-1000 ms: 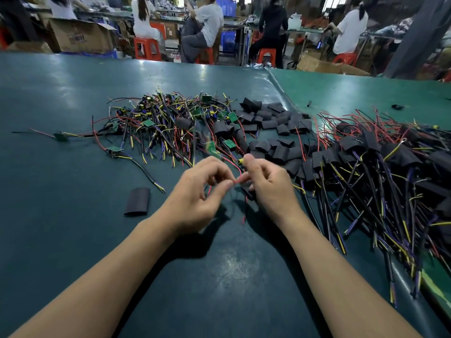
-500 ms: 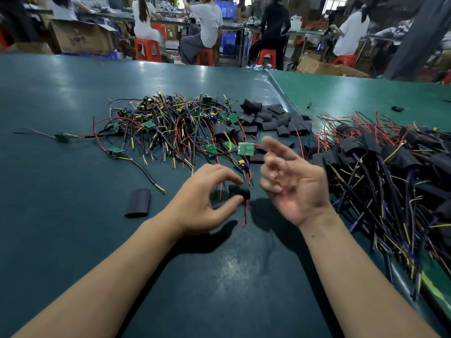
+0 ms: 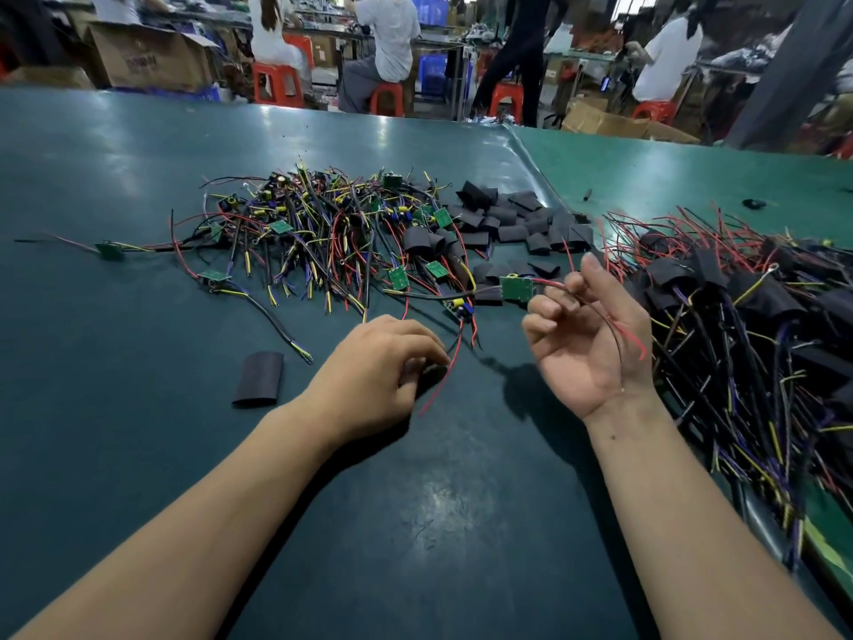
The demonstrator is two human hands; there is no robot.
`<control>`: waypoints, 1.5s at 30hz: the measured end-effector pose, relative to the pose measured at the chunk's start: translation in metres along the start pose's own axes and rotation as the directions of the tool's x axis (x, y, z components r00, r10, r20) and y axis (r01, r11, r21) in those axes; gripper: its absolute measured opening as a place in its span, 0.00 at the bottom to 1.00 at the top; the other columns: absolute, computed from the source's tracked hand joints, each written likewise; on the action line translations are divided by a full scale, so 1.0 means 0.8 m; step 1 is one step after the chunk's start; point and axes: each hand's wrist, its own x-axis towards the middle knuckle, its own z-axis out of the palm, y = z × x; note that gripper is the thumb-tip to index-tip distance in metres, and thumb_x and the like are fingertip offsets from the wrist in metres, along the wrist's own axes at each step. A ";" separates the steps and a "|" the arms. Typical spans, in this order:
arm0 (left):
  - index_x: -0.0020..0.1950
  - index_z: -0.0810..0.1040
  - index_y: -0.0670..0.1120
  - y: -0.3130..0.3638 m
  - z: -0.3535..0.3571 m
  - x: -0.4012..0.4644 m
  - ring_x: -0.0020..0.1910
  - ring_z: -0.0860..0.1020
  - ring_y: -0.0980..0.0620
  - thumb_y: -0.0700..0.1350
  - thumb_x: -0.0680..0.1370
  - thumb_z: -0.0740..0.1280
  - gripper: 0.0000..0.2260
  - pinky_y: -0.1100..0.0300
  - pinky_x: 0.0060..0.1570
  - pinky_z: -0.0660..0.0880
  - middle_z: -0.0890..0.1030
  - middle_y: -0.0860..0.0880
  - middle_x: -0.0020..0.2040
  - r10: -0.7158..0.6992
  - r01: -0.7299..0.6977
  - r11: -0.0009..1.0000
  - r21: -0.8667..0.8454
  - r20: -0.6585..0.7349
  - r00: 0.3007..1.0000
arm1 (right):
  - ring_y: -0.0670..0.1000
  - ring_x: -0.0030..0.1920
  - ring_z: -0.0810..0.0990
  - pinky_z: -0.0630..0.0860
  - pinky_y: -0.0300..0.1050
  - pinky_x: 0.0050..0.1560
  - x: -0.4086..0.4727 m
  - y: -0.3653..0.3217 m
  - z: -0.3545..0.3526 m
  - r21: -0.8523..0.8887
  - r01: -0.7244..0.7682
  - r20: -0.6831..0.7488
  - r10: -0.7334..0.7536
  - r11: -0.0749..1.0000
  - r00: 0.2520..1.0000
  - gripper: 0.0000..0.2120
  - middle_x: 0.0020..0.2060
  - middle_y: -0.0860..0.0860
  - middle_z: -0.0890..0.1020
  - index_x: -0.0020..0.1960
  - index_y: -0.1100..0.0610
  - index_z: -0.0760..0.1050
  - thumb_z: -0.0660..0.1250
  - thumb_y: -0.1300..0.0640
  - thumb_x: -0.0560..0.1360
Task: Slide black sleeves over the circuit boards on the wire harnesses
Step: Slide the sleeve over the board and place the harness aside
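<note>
My right hand (image 3: 586,344) is raised palm up and pinches the red and black wires of a harness. Its small green circuit board (image 3: 516,287) hangs bare just left of the fingers. My left hand (image 3: 376,383) rests on the table with fingers curled over a black sleeve (image 3: 429,369), mostly hidden under them. A red wire (image 3: 441,381) trails past its fingertips. A tangle of unsleeved harnesses (image 3: 323,233) lies beyond the hands, with loose black sleeves (image 3: 512,224) to its right. Sleeved harnesses (image 3: 747,325) are heaped on the right.
One flat black sleeve (image 3: 259,378) lies alone left of my left hand. The green table mat (image 3: 415,524) has a raised seam running toward the far right. Several people sit on red stools at benches behind the table, beside cardboard boxes.
The hands have parted. My right hand lifted the harness up and right, baring its green board. My left hand sank to the table with the black sleeve under its fingers.
</note>
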 end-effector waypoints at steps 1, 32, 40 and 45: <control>0.51 0.85 0.44 -0.001 0.000 0.001 0.54 0.79 0.45 0.30 0.72 0.65 0.14 0.51 0.56 0.75 0.83 0.50 0.54 -0.025 0.024 1.000 -0.011 -0.031 0.999 | 0.48 0.32 0.74 0.73 0.38 0.32 0.001 0.001 -0.002 0.001 0.011 -0.008 -0.011 1.000 1.000 0.12 0.27 0.49 0.71 0.39 0.57 0.77 0.65 0.50 0.76; 0.50 0.86 0.46 -0.019 -0.016 -0.003 0.49 0.79 0.49 0.42 0.70 0.76 0.09 0.51 0.52 0.76 0.85 0.52 0.47 -0.070 0.066 0.997 -0.039 -0.087 0.994 | 0.47 0.54 0.76 0.76 0.49 0.52 0.005 0.059 -0.010 -0.901 0.260 0.267 0.028 -0.347 0.963 0.22 0.51 0.44 0.75 0.65 0.45 0.77 0.67 0.37 0.74; 0.53 0.85 0.47 -0.021 -0.016 -0.004 0.48 0.79 0.50 0.40 0.71 0.75 0.11 0.50 0.53 0.76 0.80 0.59 0.44 -0.142 0.133 0.989 -0.062 -0.188 0.972 | 0.47 0.43 0.79 0.73 0.36 0.46 0.005 0.060 -0.004 -0.949 0.310 0.315 -0.260 -0.062 0.913 0.10 0.43 0.49 0.83 0.53 0.57 0.83 0.73 0.54 0.74; 0.56 0.83 0.46 -0.021 -0.017 -0.003 0.51 0.80 0.52 0.41 0.72 0.76 0.13 0.51 0.55 0.76 0.84 0.53 0.50 -0.175 0.145 0.979 -0.146 -0.225 0.959 | 0.45 0.34 0.80 0.80 0.41 0.38 0.007 0.042 0.006 -0.803 0.381 0.126 -0.494 0.459 0.860 0.07 0.41 0.51 0.82 0.55 0.57 0.78 0.69 0.62 0.77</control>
